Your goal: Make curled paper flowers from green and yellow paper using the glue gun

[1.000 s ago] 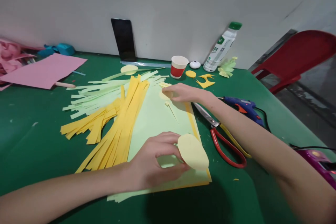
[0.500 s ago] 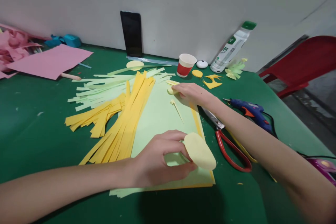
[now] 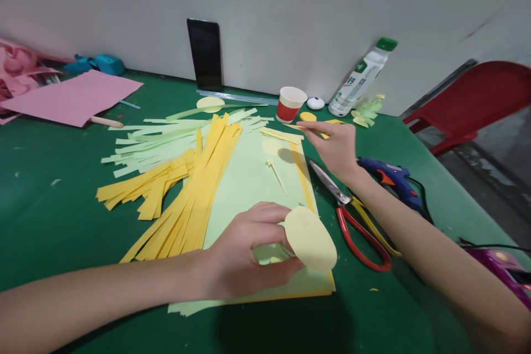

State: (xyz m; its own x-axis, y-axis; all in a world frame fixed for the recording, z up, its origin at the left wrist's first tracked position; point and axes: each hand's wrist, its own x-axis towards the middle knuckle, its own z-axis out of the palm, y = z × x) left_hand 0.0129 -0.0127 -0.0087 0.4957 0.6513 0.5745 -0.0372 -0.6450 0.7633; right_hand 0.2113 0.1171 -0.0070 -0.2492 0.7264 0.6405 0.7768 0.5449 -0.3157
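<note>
So the left hand [image 3: 253, 249] has its thumb and fingers curled into a loop with a pale yellow paper disc [image 3: 311, 239] in its grip, held up over the lower right corner of a light green paper stack [image 3: 244, 177]. You can see orange paper poking out along the stack's right edge. The right hand [image 3: 337, 145] is near the paper cup [image 3: 291, 104], thumb and fingertips pinched pretty narrow on what looks like a skinny pale yellow piece [image 3: 292, 126]; can't really tell its full shape from here. Just below that are some pale yellow strips [image 3: 282, 135], with another pale disc [image 3: 271, 147] lying flat on the stack and a thin twisted scrap [image 3: 277, 178] near it. A fat bundle of yellow strips [image 3: 203, 188] lies across the stack's left side, and fringed light green strips [image 3: 153, 141] fan out beyond it. Over by the right forearm, the green counter [image 3: 50, 254] has red-and-yellow-handled scissors [image 3: 343, 197] plus a blue glue gun [image 3: 388, 172]. Along the wall, a phone [image 3: 205, 55] leans upright and a white bottle [image 3: 360, 77] tilts right.
</note>
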